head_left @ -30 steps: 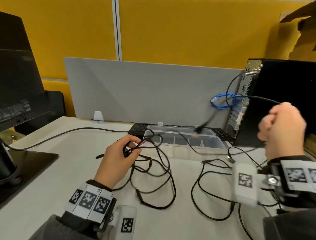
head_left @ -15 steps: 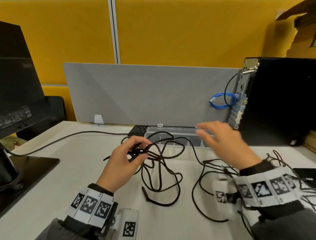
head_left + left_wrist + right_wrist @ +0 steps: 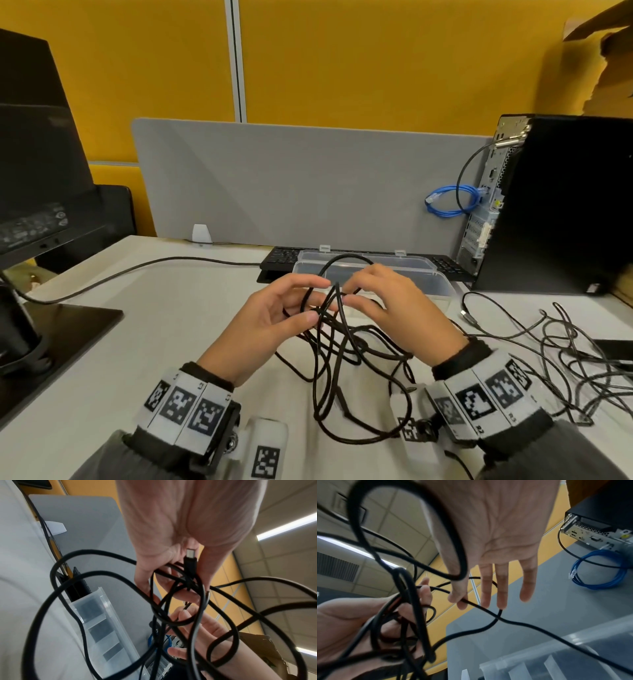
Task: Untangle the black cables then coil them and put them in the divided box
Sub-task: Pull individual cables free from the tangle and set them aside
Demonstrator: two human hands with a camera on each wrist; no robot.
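A tangle of black cable (image 3: 329, 363) hangs from both hands above the white desk, its loops trailing onto the desktop. My left hand (image 3: 317, 301) grips the bundle, with a USB plug (image 3: 189, 559) lying against the palm. My right hand (image 3: 347, 293) meets it from the right. Its thumb and forefinger pinch one strand (image 3: 462, 600) while the other fingers stay straight. The clear divided box (image 3: 442, 284) stands open just behind the hands, with one cable loop arching over it. A second heap of thin black cables (image 3: 565, 359) lies on the desk at the right.
A black keyboard (image 3: 284, 255) lies behind the box, against a grey divider panel (image 3: 308, 185). A black PC tower (image 3: 565, 205) with a blue coiled cable (image 3: 448, 202) stands at the right. A monitor (image 3: 30, 171) and its base (image 3: 68, 322) fill the left, its cord (image 3: 137, 270) crossing the desk.
My right hand let go of the cable it had pulled up at the right, swung left and took a strand at the bundle. My left hand lifted the bundle higher.
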